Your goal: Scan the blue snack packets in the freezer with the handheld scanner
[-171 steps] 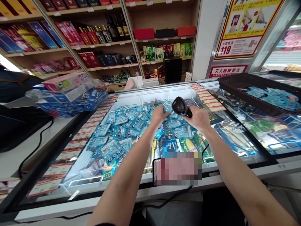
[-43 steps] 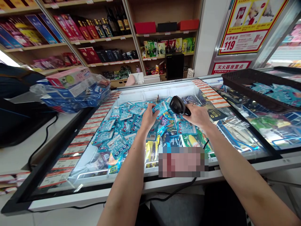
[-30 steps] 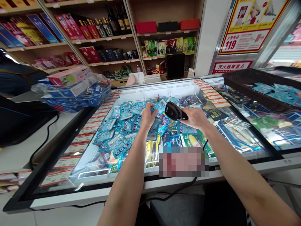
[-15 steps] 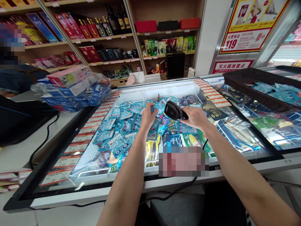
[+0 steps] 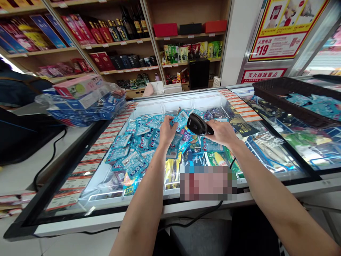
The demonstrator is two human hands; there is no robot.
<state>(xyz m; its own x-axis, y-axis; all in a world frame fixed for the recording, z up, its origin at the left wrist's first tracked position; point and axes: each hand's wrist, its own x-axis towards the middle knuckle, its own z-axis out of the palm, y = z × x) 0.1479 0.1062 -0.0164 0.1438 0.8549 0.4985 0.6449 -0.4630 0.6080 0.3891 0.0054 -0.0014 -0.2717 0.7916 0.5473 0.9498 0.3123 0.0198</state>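
My right hand (image 5: 220, 132) is closed round the handle of a black barcode scanner (image 5: 196, 124), its head tilted toward the left. Pinched in my left hand (image 5: 168, 131) is a light blue snack packet (image 5: 181, 120), its printed back showing beside the scanner head. Both hands are over the glass-topped freezer (image 5: 157, 103). Under and around my left hand lie several more blue packets (image 5: 135, 163) in a loose heap. Yellow packets (image 5: 172, 169) and other colourful bags are lower down. My right fingers partly hide the scanner's grip.
Plastic-wrapped boxes (image 5: 82, 99) stand at the freezer's left corner. A dark brown tray (image 5: 295, 106) with blue packets rests on the right. The scanner's black cable (image 5: 197, 218) hangs along the front edge. Behind are stocked shelves (image 5: 119, 42); part of a person (image 5: 21, 87) shows at far left.
Both hands and the scanner stay almost in place, with only a very slight shift. The person at far left has moved farther out of view.
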